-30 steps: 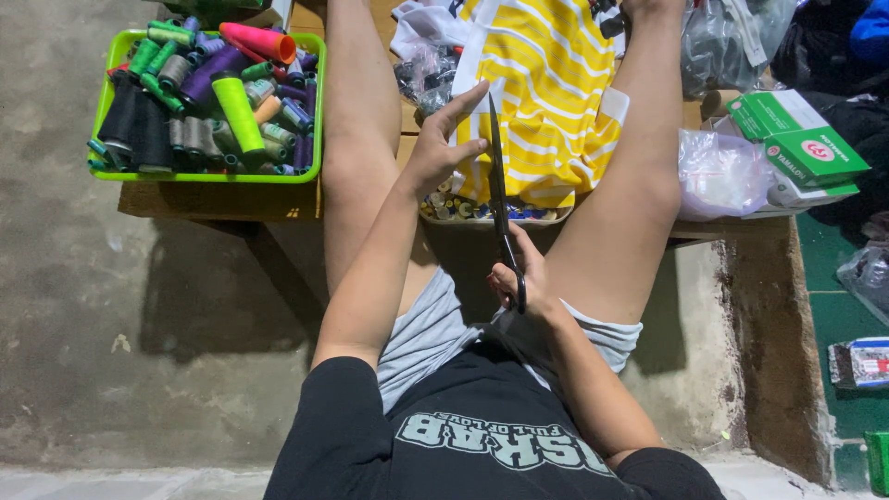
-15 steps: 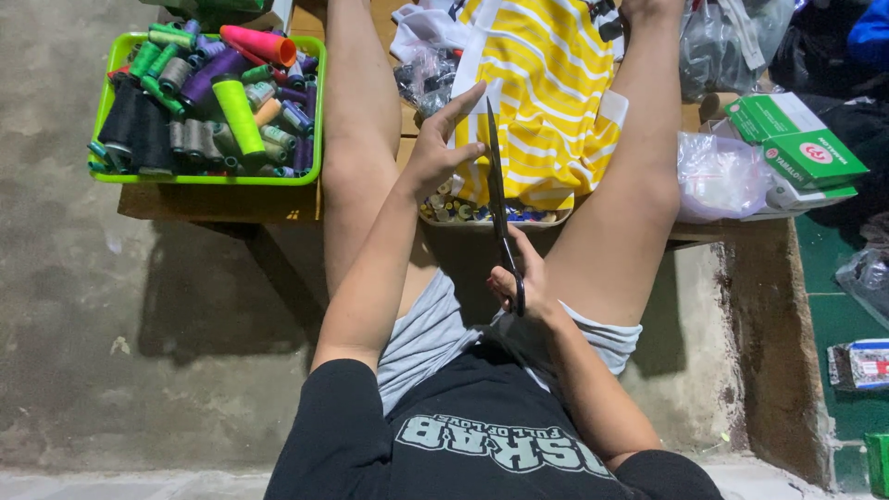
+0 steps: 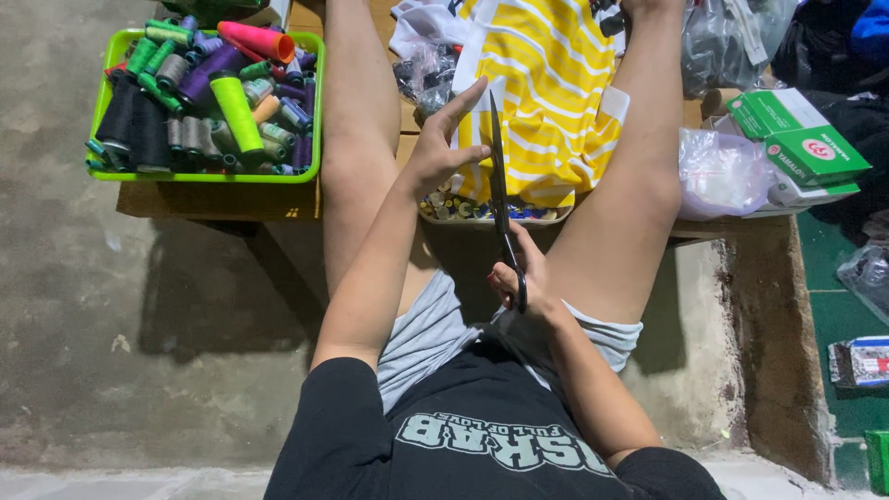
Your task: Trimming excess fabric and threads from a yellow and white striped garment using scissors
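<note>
Over a concrete floor (image 3: 139,324), our right hand (image 3: 519,278) grips black scissors (image 3: 500,199); our left hand (image 3: 444,139), fingers spread wide, touches the yellow striped fabric (image 3: 546,93).

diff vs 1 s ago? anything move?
No visible change. The right hand still grips the black scissors by the handles, blades pointing away; the left hand stays open beside the blades, at the yellow striped cloth. The green tray of thread spools is unmoved.

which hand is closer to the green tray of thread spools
Left. The left hand is up by the yellow cloth, right of the tray; the right hand holds scissors lower, farther away.
</note>
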